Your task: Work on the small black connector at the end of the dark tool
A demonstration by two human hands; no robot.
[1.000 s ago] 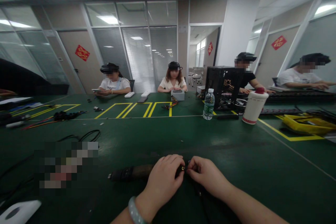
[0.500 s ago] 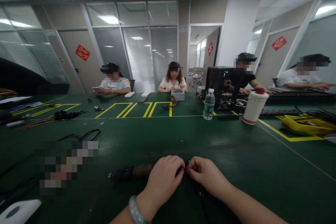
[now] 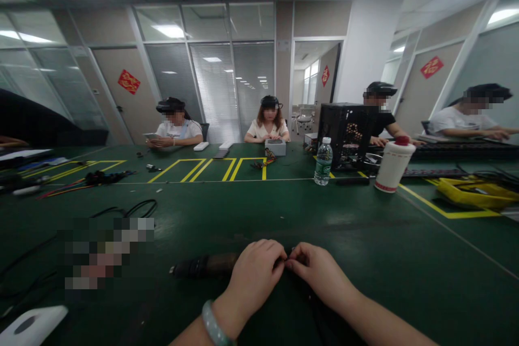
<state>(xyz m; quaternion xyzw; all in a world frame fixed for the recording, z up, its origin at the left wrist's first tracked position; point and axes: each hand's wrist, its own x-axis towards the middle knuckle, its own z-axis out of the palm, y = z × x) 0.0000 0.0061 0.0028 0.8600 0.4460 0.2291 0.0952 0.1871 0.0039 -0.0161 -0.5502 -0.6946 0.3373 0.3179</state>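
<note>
My left hand (image 3: 253, 273) and my right hand (image 3: 318, 270) meet fingertip to fingertip low in the middle of the head view, on the green table (image 3: 365, 238). Both pinch a small dark part (image 3: 285, 263) between them that I cannot make out. A dark sleeved cable bundle (image 3: 203, 266) runs left from under my left hand. Dark cables trail down under my right forearm. A pale green bracelet (image 3: 213, 323) sits on my left wrist.
A water bottle (image 3: 323, 161), a white bottle with a red cap (image 3: 391, 164), a black computer case (image 3: 344, 132) and a yellow tray (image 3: 474, 192) stand at the far right. Loose cables (image 3: 133, 208) lie left. A white device (image 3: 32, 324) sits bottom left. Several people sit across the table.
My hands have stayed together on the small part, their fingertips drawing slightly closer. The view shifted a little.
</note>
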